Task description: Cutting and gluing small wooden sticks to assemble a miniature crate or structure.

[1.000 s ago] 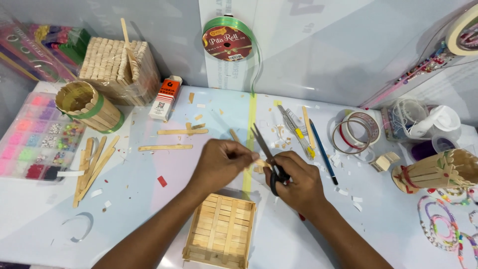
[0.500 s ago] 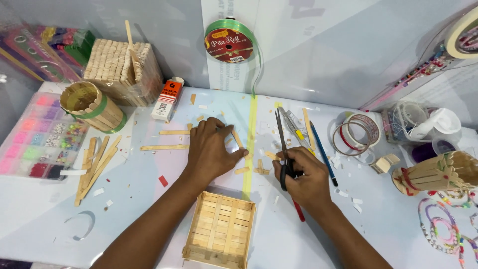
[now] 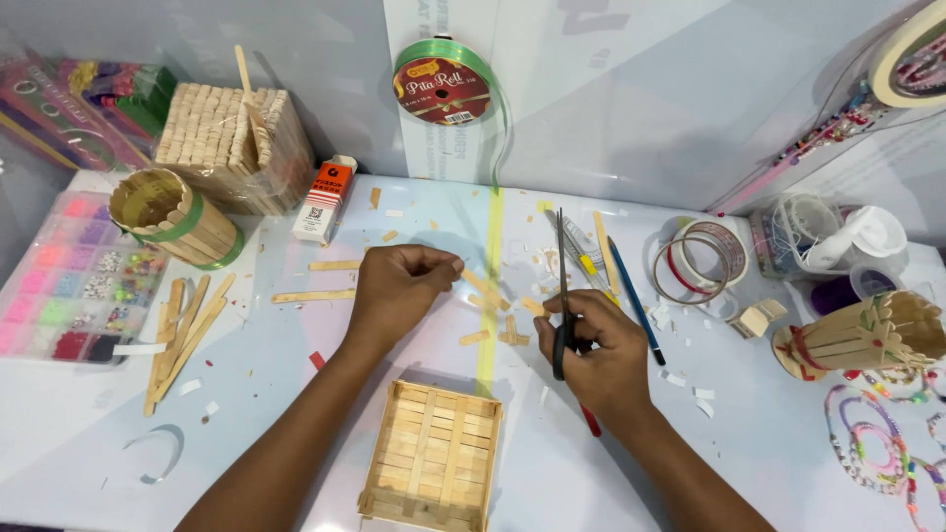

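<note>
While both forearms run off the bottom edge, the left hand (image 3: 399, 286) rests knuckles-up on the pale blue-white tabletop (image 3: 296, 414), its fingers curled inward with the tips pressed together; whether they pinch anything cannot be told, since the palm hides them. Just beyond those fingertips lie short cut pieces of pale wooden craft stick (image 3: 490, 294), scattered along a strip of yellow-green tape (image 3: 490, 246) stuck down the table. The right hand (image 3: 601, 350) is closed around the dark handles of a pair of black-bladed scissors (image 3: 560, 286), the blades shut and pointing away from the person; a red stick-like end pokes out below this hand, too hidden to identify. Near the wrists, between the two arms, sits a shallow square tray built of pale wooden sticks (image 3: 434, 458). Beyond the fingers a grey-white wall panel rises behind the table. Against it leans a round spool of green ribbon with a red centre label (image 3: 443, 84). Left of the left fingers lies a small white and orange box (image 3: 325, 197), then a round stick-built cup with a green band (image 3: 172, 217), and a clear compartment case of pink and mixed beads (image 3: 69, 276), cut off at the frame edge
</note>
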